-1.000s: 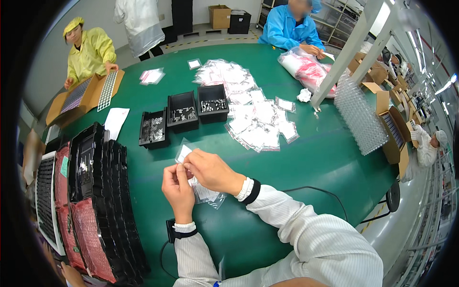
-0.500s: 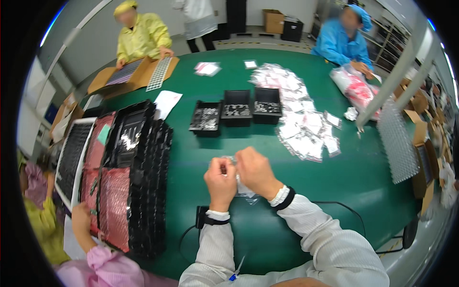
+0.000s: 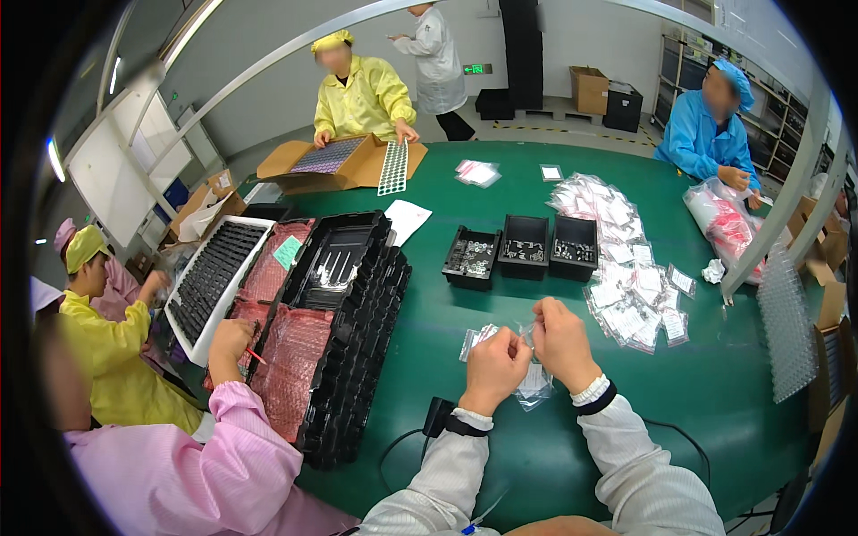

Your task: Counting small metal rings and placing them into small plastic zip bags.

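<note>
Drawn slightly apart, left hand (image 3: 494,368) and right hand (image 3: 563,341) pinch a clear bag (image 3: 525,332).

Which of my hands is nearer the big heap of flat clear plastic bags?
Right: your right hand is just left of the heap; your left hand is farther left.

On the green worktop (image 3: 724,402), three black rectangular plastic bins (image 3: 522,269) stand in a row beyond the left hand (image 3: 494,368) and right hand (image 3: 565,341). A heap of flat clear plastic packets (image 3: 630,286) lies right of the bins; a stack of black moulded plastic trays (image 3: 371,326) stands left, before a brown cardboard box (image 3: 366,165).
</note>
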Demonstrator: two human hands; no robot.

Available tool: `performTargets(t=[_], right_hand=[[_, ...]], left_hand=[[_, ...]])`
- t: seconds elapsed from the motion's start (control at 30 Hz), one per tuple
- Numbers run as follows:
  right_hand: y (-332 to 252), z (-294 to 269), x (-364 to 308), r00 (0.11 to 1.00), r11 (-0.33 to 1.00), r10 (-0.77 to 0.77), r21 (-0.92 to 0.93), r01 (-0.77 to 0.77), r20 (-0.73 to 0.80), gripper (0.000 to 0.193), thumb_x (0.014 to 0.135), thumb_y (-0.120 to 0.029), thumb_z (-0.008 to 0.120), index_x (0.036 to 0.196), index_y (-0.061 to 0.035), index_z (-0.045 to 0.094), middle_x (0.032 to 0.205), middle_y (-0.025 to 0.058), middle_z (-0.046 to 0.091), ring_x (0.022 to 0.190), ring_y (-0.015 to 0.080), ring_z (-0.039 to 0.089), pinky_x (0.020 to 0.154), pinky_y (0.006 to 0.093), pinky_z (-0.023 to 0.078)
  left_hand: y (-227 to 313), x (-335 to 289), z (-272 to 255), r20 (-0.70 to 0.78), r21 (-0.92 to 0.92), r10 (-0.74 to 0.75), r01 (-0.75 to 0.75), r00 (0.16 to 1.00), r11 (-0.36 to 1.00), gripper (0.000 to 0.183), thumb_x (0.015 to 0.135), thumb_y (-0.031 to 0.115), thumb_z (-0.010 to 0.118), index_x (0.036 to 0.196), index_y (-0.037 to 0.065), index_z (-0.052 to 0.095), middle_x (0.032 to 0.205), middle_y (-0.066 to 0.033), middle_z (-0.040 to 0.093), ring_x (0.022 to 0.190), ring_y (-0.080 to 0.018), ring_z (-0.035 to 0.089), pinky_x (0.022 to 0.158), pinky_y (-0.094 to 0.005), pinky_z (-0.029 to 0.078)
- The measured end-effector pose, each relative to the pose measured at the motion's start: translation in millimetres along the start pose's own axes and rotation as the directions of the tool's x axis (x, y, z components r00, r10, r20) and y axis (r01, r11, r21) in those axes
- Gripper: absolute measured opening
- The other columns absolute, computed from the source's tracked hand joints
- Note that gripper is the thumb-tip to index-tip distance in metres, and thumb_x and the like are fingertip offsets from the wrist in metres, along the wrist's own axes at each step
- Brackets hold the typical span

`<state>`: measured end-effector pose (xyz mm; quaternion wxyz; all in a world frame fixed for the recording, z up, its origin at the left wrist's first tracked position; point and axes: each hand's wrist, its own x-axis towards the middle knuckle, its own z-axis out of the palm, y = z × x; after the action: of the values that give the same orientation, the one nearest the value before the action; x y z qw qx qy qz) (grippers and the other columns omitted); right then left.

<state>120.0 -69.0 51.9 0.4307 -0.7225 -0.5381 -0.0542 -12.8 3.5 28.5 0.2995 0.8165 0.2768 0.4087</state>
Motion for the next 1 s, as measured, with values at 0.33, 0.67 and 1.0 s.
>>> performTargets(t=[0.33,0.67,1.0], right_hand=[[8.7,-12.7,10.0,0.954,0.899,0.240,0.330,-0.288,0.180,0.028,0.081,0.002,0.069,0.108,0.0025,0.061,0.082,0.0151,0.073,0.068,0.0251,0.073,0.064,0.0348,0.058],[1.0,-21.4,6.2,0.907,0.916,0.184,0.270,-0.298,0.379,0.053,0.073,-0.002,0.077,0.122,0.0034,0.057,0.076,0.0133,0.071,0.071,0.0258,0.073,0.066,0.0360,0.057],[-5.8,-25.5,1.5,0.919,0.964,0.123,0.176,-0.201,0.375,0.081,0.070,-0.001,0.078,0.145,0.0032,0.047,0.115,0.0267,0.063,0.104,0.0455,0.066,0.088,0.0463,0.056]], left_hand=[[13.3,8.9,-1.7,0.097,0.047,0.210,-0.216,0.973,0.975,0.094,0.074,0.019,0.089,0.154,0.004,0.042,0.144,-0.0198,0.053,0.139,-0.0438,0.047,0.122,-0.0568,0.031],[-4.8,-0.5,9.1,0.133,0.123,0.220,-0.236,0.966,0.964,0.046,0.074,0.005,0.081,0.117,0.006,0.064,0.103,-0.0099,0.070,0.103,-0.0331,0.068,0.118,-0.0570,0.038],[-3.9,-4.1,9.0,0.156,0.017,0.284,-0.290,0.946,0.957,0.039,0.071,0.004,0.081,0.108,0.006,0.067,0.094,-0.0116,0.072,0.092,-0.0347,0.070,0.100,-0.0489,0.051]])
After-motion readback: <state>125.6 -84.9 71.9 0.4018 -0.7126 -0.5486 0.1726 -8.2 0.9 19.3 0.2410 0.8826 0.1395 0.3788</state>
